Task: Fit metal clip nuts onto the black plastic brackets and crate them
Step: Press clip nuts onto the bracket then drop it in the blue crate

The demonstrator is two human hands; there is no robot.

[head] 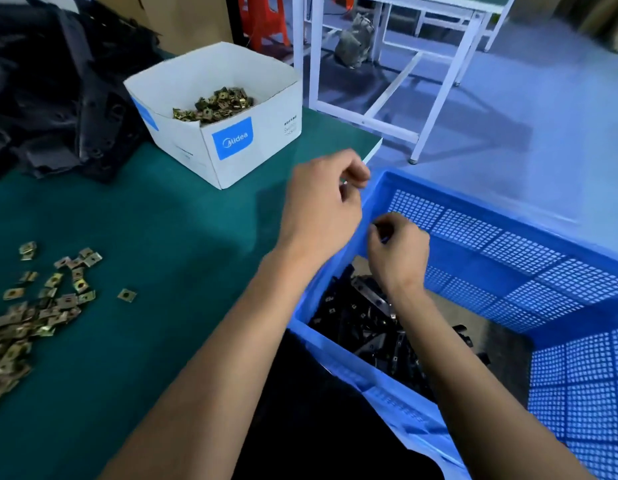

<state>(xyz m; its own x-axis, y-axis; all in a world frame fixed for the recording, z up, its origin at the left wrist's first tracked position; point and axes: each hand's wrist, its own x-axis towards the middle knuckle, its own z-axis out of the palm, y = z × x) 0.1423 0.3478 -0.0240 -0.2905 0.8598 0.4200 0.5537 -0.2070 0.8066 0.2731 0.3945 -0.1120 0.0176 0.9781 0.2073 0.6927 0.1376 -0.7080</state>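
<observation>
Both my hands hover over the near-left corner of the blue plastic crate (480, 237). My left hand (321, 206) is above the crate's left rim with its fingers curled in and the thumb against them; nothing shows in it. My right hand (399, 252) is just inside the crate, fingers curled, and I see no object in it. Below it, several black plastic brackets (373, 323) lie piled on the crate floor. Loose metal clip nuts (41, 306) are scattered on the green table (155, 237) at the left.
A white cardboard box (231, 150) holding more clip nuts (216, 105) stands at the table's far side. A heap of black brackets (58, 98) fills the far-left corner. Beyond the table stand a white metal frame (370, 109) and a blue floor.
</observation>
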